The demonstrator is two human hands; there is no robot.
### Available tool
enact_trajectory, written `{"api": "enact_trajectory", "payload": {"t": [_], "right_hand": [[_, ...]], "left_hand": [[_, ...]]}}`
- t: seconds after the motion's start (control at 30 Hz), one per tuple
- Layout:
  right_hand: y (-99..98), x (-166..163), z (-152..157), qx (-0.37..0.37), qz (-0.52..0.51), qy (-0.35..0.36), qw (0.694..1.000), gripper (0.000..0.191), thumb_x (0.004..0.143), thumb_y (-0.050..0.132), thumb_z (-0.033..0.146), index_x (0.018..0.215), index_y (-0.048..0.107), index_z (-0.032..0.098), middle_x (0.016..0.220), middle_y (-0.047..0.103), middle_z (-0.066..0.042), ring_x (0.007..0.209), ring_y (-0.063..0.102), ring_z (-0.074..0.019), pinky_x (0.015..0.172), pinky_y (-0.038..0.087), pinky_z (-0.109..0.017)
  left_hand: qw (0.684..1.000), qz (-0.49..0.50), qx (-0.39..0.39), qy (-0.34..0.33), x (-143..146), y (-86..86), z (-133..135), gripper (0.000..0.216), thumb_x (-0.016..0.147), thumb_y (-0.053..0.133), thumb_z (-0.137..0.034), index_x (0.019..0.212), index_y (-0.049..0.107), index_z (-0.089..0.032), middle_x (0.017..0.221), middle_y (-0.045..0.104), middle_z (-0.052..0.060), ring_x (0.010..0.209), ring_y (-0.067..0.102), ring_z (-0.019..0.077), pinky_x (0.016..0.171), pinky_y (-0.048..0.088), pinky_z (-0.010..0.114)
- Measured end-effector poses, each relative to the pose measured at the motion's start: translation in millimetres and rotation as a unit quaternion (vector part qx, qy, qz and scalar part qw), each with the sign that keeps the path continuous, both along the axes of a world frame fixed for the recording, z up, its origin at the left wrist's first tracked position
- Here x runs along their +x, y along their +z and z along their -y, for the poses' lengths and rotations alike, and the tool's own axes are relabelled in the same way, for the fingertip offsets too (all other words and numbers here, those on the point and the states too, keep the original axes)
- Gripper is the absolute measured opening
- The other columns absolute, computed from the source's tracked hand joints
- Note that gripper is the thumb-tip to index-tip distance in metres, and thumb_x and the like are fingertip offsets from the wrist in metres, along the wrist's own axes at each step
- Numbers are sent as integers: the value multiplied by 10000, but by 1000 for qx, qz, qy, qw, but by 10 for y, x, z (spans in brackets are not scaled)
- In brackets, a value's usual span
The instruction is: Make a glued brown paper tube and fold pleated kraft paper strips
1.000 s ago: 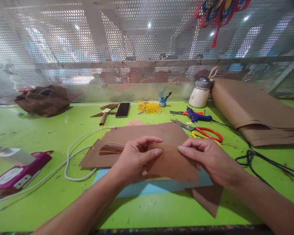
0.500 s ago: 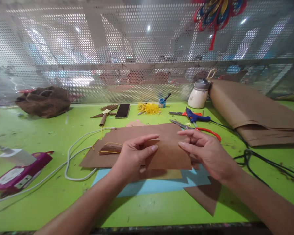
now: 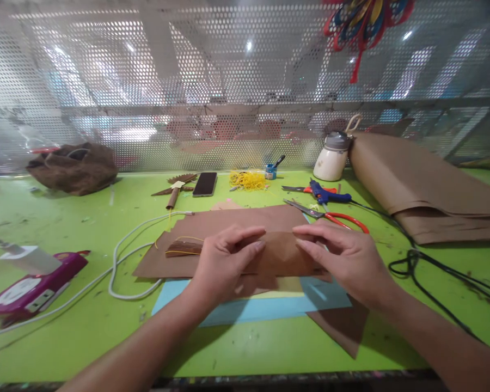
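Between my hands a small piece of brown paper (image 3: 285,253) is held up by its two upper corners. My left hand (image 3: 228,256) pinches its left side between thumb and fingers. The right side is pinched the same way by my right hand (image 3: 343,256). Beneath it lies a larger brown paper sheet (image 3: 228,220), over a light blue sheet (image 3: 245,313) and partly over a yellowish one. Just left of my left hand, a folded brown strip with yellow string (image 3: 183,247) rests on the large sheet.
Red-handled scissors (image 3: 343,218) and a blue glue gun (image 3: 330,193) lie behind my right hand. Farther back are yellow shreds (image 3: 247,181), a phone (image 3: 204,184) and a bottle (image 3: 330,158). A purple power strip (image 3: 41,294) with a white cable sits left; folded brown paper (image 3: 424,179) stands right.
The small paper has tipped back and bowed, its lower edge rising a little. My right hand's fingers have drawn closer to the thumb at its upper edge.
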State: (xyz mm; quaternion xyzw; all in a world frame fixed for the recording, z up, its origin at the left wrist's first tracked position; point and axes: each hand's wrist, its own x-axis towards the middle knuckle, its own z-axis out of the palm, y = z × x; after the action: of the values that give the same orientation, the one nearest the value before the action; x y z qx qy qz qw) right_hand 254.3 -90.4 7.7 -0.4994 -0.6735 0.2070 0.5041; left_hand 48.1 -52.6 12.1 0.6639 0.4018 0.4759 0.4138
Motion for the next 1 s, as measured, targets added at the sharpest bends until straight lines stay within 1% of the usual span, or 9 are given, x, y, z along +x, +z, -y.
{"api": "enact_trajectory", "payload": {"t": [0.1, 0.23, 0.3, 0.4, 0.5, 0.63, 0.8, 1.0], "right_hand": [[14, -4, 15, 3, -9, -3, 1000, 147, 795, 657, 239, 922, 729, 229, 887, 682, -46, 801, 612, -181, 684, 505, -283], [10, 16, 37, -58, -75, 11, 995, 154, 787, 673, 284, 922, 725, 230, 894, 683, -42, 762, 623, -171, 661, 528, -276], [7, 35, 40, -76, -97, 20, 992, 166, 786, 677, 300, 931, 723, 232, 881, 683, -37, 733, 625, -160, 651, 534, -268], [14, 59, 35, -47, -88, 37, 994, 165, 798, 668, 271, 950, 727, 244, 890, 677, -23, 740, 624, -140, 667, 531, -242], [26, 64, 34, -11, -67, 33, 997, 157, 810, 655, 234, 946, 729, 262, 891, 674, -6, 755, 616, -121, 672, 516, -210], [38, 41, 55, -11, -56, 39, 998, 186, 813, 655, 225, 982, 714, 276, 884, 698, 8, 772, 619, -118, 684, 506, -202], [56, 14, 80, 0, -58, 46, 997, 129, 811, 654, 199, 910, 719, 248, 887, 699, 2, 799, 621, -117, 696, 504, -194], [69, 9, 79, 16, -35, 40, 998, 137, 822, 639, 185, 931, 717, 214, 882, 685, -25, 801, 616, -124, 649, 492, -199]], "left_hand": [[1000, 3, 18, 15, -2, 4, 19, 155, 702, 734, -180, 849, 775, -210, 781, 690, 28, 756, 611, 146, 677, 476, 217], [999, 25, 0, 20, 0, 2, 39, 150, 694, 743, -183, 839, 774, -204, 781, 692, 26, 759, 611, 146, 676, 475, 214], [999, 34, -12, 19, 4, 5, 46, 156, 692, 744, -183, 844, 772, -202, 773, 688, 21, 748, 608, 139, 659, 471, 209], [999, 41, 2, 17, 7, 15, 53, 146, 695, 738, -170, 835, 769, -197, 774, 691, 16, 740, 607, 127, 653, 468, 201], [999, 39, 27, 16, 12, 15, 68, 133, 699, 735, -155, 822, 769, -193, 775, 699, 17, 737, 615, 121, 658, 469, 194], [998, 33, 46, 10, 37, -8, 97, 120, 711, 728, -150, 818, 768, -187, 770, 701, 21, 716, 618, 115, 636, 471, 189], [996, 12, 84, 13, 64, -5, 131, 135, 733, 711, -133, 850, 761, -176, 782, 700, 24, 724, 618, 110, 649, 476, 186], [993, -15, 118, 25, 44, 13, 160, 164, 733, 710, -116, 884, 755, -162, 787, 703, 28, 720, 623, 110, 630, 479, 180]]}}
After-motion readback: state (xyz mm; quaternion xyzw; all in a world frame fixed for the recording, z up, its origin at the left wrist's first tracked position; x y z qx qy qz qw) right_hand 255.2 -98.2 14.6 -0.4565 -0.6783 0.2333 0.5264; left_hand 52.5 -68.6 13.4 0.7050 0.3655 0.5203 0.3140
